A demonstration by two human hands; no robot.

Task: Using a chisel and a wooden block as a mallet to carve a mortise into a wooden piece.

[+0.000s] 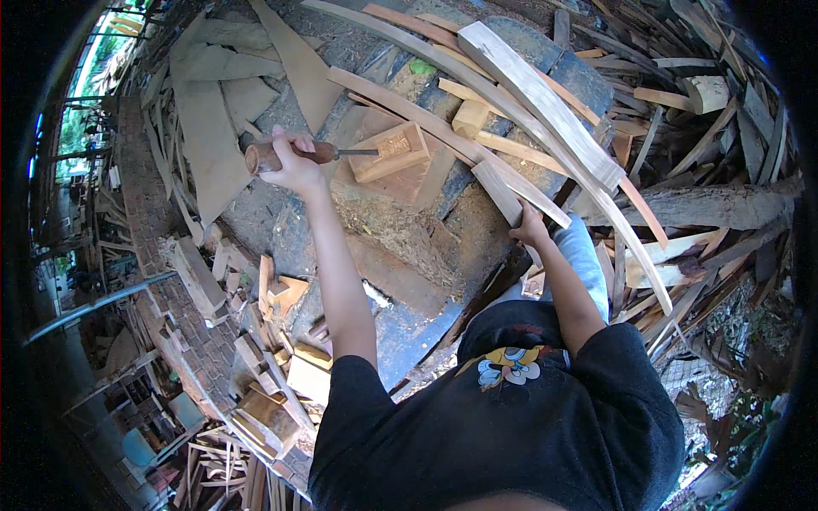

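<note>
My left hand [290, 166] is wrapped round the wooden handle of a chisel [319, 153]. The chisel's steel blade points right, its tip at a pale wooden block [390, 157] with a carved recess in its top. That block rests on a flat square board [419, 187]. Lower right, my right hand [527, 223] grips the end of a short weathered wooden batten [497, 192], which angles up-left beside longer strips [447, 132] lying across the work surface.
Flat brown sheets [209, 145] lie at the left. A grey beam [541, 102] and long slats cross the upper right. Scrap wood [699, 213] is piled to the right, with offcuts [311, 370] at the lower left beside a brick ledge [170, 332].
</note>
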